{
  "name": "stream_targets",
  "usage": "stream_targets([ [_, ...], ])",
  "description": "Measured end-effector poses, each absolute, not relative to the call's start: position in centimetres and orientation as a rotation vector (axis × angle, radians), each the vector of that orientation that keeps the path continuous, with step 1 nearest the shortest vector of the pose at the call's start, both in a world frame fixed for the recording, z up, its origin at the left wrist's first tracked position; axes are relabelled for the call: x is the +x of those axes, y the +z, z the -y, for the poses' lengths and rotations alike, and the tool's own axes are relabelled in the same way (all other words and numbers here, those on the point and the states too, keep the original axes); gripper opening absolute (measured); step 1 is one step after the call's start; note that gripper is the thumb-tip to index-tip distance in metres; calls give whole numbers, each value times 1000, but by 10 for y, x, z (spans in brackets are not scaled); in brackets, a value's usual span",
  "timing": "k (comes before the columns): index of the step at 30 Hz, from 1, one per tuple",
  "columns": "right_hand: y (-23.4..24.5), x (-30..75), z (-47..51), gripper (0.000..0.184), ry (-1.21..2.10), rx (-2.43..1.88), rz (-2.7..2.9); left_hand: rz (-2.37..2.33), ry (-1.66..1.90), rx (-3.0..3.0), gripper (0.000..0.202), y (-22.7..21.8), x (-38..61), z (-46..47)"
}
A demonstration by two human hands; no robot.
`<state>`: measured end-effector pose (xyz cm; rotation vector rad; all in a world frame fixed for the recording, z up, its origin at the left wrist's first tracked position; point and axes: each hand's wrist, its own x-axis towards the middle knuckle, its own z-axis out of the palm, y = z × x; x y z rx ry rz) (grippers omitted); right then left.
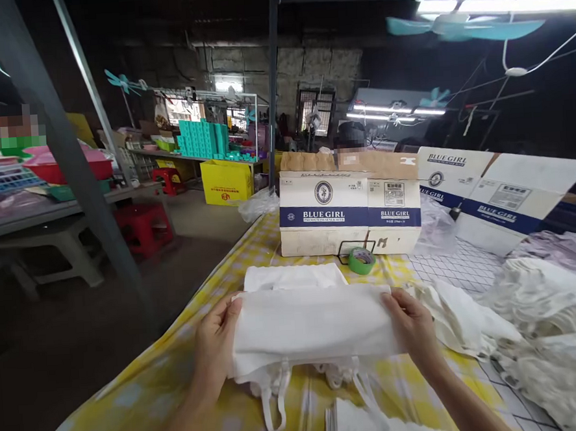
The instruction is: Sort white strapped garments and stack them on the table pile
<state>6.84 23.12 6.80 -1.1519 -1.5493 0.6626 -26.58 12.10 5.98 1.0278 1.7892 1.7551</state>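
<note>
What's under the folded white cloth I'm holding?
Under the folded white cloth, held by left hand and right hand, its straps hang over the yellow checked tablecloth. The table beneath is covered.

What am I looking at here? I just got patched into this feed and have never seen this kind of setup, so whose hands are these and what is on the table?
There is no machine in this picture. It is one view from a camera worn on a person's head, looking forward and down at their own two bare hands.

The left hand and the right hand each grip one end of a folded white cloth bag, held just above the table; its white straps hang below.

The table wears a yellow checked cover. Behind the held bag lies a stack of folded white pieces. A loose heap of white fabric spreads to the right. Further back sit a roll of green tape and a cardboard box printed BLUE GIRL, with an opened box beside it.
</note>
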Motion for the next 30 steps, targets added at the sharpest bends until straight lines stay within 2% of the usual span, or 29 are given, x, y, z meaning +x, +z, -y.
stream_targets([
  [4,80,48,-271,34,632,-1142,1569,-1788,1748,1110,51,71,-293,-155],
  [8,70,16,-332,42,546,-1238,1709,-2070,1588,1301,50,64,-321,-216],
  [12,34,-17,-377,27,508,-1368,1789,-2270,1362,1379,31,42,-331,-260],
  [16,7,-27,-392,18,444,-1482,1870,-2423,1135,1484,40,27,-332,-268],
  [21,2,-21,-401,25,366,-1552,1943,-2534,980,1608,43,29,-332,-267],
  [27,3,-25,-399,25,231,-1669,2025,-2619,757,1655,34,28,-328,-269],
  [30,11,-30,-389,28,132,-1632,2069,-2602,726,1739,38,36,-319,-267],
])
